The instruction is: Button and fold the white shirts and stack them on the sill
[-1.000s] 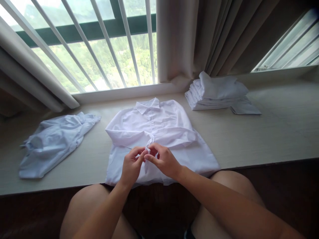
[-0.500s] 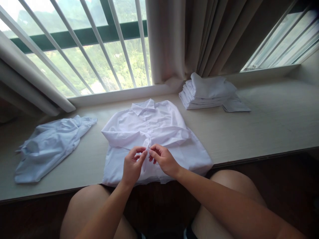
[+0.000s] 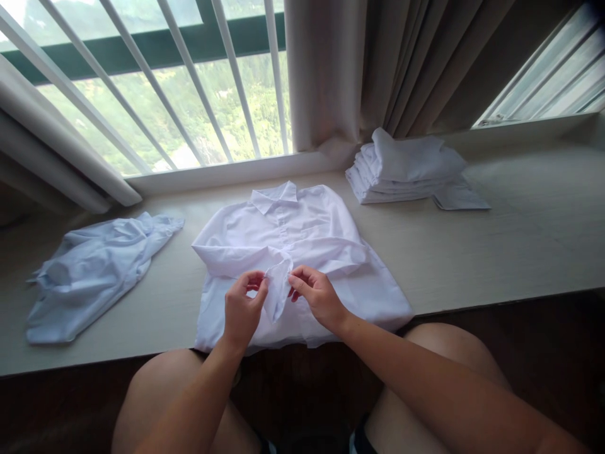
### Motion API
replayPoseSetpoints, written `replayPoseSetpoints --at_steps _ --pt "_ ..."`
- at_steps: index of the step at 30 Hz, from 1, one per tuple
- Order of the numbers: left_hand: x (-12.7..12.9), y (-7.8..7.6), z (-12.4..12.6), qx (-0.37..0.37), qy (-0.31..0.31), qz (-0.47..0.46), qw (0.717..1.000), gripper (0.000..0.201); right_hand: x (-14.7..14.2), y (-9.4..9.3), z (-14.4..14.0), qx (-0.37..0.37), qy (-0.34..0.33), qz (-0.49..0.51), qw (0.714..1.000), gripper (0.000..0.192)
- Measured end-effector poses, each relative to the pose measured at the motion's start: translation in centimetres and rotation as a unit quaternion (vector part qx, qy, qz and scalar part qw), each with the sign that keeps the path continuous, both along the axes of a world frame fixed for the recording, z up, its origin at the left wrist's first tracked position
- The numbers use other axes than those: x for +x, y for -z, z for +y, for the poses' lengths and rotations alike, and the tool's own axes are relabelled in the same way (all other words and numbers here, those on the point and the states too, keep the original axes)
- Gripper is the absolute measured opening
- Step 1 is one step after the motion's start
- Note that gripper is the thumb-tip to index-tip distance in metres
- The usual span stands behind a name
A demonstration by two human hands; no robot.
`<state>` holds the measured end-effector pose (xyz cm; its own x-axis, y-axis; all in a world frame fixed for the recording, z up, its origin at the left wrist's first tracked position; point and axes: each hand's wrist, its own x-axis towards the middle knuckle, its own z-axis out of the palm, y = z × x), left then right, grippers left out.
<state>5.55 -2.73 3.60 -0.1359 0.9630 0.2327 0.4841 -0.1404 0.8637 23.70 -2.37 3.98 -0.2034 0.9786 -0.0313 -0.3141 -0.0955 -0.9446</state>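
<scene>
Both hands have drifted apart a bit since before, stretching the cuff (image 3: 278,287) between them. Left hand (image 3: 242,309) pinches its left edge, right hand (image 3: 317,297) pinches the right. White shirt (image 3: 293,252) lies flat mid-counter (image 3: 472,258). Crumpled shirt (image 3: 94,271) sits at 9 o'clock, folded stack (image 3: 406,170) at 2 o'clock.

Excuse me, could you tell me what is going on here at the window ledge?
A seated person has a white shirt laid flat, collar toward the window, on the ledge. The left hand and right hand each pinch a side of a cuff at the shirt's middle, raised slightly. A crumpled light shirt lies to the left, and a stack of folded shirts sits by the curtain.
</scene>
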Motion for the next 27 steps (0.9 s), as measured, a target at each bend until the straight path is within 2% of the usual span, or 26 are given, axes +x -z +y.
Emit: replayPoseSetpoints --at_steps 4,8,18,27 --pt "0.1 -0.6 -0.2 0.05 0.026 0.069 0.996 0.015 -0.3 0.0 0.2 0.004 -0.027 -0.016 0.999 0.025" --pt "0.5 -1.1 -0.5 0.075 0.064 0.088 0.991 0.011 -0.7 0.3 0.3 0.014 -0.044 -0.026 0.999 0.022" --pt "0.0 -0.9 -0.5 0.047 0.082 0.064 0.993 0.015 -1.2 0.6 0.4 0.04 -0.035 -0.087 0.995 0.023" --pt "-0.2 -1.4 -0.6 0.043 0.079 0.084 0.992 0.013 -1.1 0.8 0.4 0.061 -0.029 -0.114 0.991 0.021"
